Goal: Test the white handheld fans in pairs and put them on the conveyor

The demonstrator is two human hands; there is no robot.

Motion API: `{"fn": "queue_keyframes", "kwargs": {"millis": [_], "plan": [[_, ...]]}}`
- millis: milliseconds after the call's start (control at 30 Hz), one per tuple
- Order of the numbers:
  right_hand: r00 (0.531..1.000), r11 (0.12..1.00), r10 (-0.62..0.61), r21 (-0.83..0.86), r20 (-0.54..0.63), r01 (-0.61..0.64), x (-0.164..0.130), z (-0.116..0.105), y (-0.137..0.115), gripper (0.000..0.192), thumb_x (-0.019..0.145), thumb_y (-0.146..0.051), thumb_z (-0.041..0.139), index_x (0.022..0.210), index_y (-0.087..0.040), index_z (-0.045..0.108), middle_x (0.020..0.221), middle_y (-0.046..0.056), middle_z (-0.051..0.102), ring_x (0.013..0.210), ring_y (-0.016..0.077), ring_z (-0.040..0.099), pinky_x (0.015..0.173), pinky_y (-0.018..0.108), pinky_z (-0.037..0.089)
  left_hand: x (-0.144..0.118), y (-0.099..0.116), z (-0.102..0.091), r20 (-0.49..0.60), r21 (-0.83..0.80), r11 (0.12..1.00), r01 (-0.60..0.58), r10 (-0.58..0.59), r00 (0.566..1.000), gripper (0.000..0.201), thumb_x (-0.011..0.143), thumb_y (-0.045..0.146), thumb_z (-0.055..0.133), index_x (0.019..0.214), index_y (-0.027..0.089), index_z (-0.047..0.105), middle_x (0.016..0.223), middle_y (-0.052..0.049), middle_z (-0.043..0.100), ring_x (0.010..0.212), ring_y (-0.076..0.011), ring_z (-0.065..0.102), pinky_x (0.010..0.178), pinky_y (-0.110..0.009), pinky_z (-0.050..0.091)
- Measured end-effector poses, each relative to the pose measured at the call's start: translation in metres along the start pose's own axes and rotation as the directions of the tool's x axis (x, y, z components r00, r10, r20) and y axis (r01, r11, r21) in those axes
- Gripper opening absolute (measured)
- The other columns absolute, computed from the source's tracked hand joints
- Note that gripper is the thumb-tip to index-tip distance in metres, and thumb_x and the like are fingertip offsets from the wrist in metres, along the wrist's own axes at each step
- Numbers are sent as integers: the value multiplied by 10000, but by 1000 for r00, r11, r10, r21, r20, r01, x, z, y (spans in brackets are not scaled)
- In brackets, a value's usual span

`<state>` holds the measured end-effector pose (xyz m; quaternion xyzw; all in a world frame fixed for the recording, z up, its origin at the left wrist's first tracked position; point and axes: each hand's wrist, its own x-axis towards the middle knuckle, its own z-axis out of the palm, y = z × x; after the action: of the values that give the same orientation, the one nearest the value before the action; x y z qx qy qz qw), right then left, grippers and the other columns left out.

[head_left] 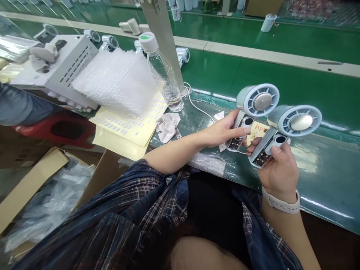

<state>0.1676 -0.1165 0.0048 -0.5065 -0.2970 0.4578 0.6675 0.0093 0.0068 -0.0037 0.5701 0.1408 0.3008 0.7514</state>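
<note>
"Looking through the head view, what is being held?"

"The left hand (224, 129) grips a pale-blue, round-headed plastic fan (255, 103); the right hand (280, 170) clasps a matching pale-blue plastic fan (287, 125) just right of it, both above the glossy green workbench (323, 183)."

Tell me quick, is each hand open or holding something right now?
Left hand: closed, holding a light-blue handheld fan.
Right hand: closed, holding a second light-blue fan.

Bottle (165, 80) left of both fans (258, 100)
</note>
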Motion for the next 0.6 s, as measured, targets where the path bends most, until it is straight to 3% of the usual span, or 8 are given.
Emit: {"fn": "queue_keyframes", "kwargs": {"millis": [267, 433, 533, 600], "plan": [[1000, 999, -13, 40, 4, 13, -1, -1, -4, 346, 785, -405, 753, 1058, -193, 725, 826, 55, 735, 643, 209, 673, 548, 345, 559, -3, -1, 0, -54, 35, 999, 5, -3, 999, 635, 858, 585, 832, 1263, 221, 507, 998, -50, 681, 940, -237, 698, 901, -439, 579], [998, 1000, -26, -1, -60, 26, 2, -2, -2, 322, 783, -367, 742, 1040, -174, 714, 808, 67, 730, 609, 209, 666, 532, 349, 549, -2, 2, -1, -79, 111, 993, 48, -40, 996, 630, 872, 612, 810, 1244, 210, 499, 1048, -91, 709, 904, -249, 739, 825, -428, 590], [999, 999, 12, 39, -49, -10, 6, -5, 2, 349, 794, -379, 715, 1089, -193, 712, 795, 63, 722, 592, 208, 638, 507, 338, 518, -4, 3, -1, -191, 184, 980, 75, -39, 981, 727, 796, 595, 888, 1258, 213, 478, 1145, -124, 709, 906, -261, 747, 793, -427, 591], [999, 993, 47, 103, 20, -49, 8, -7, 4, 375, 842, -508, 714, 1077, -215, 717, 761, 57, 697, 546, 198, 587, 457, 321, 468, -5, 3, 1, -264, 196, 978, 66, -13, 964, 789, 723, 552, 955, 1241, 214, 466, 1175, -134, 711, 926, -261, 738, 774, -406, 584]]}}
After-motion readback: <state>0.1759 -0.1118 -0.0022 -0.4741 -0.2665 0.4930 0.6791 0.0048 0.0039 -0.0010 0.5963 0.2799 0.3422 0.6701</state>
